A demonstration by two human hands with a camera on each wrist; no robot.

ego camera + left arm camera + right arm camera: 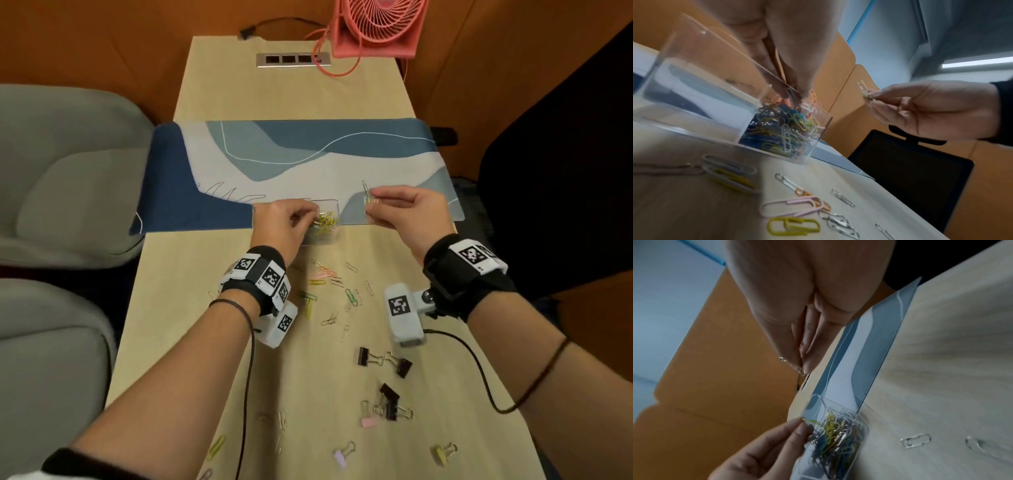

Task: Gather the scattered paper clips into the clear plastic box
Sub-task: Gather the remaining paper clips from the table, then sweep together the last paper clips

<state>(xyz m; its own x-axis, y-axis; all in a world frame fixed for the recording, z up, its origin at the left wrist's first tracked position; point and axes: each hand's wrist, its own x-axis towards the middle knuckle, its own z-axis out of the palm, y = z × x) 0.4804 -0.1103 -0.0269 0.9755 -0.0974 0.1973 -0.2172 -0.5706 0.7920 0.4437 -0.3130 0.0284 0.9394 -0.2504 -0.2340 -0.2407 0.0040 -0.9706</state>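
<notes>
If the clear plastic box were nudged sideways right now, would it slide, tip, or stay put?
The clear plastic box looks thin-walled and light, so it would probably slide on the smooth table. It sits low and wide, so tipping seems unlikely. The paper clips heaped at one end may add a little weight there.

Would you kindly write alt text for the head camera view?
Two hands work over a wooden desk: the left hand reaches into a clear plastic box of paper clips, while the right hand pinches silver clips in the air. Loose paper clips and binder clips lie nearer the camera.
</notes>
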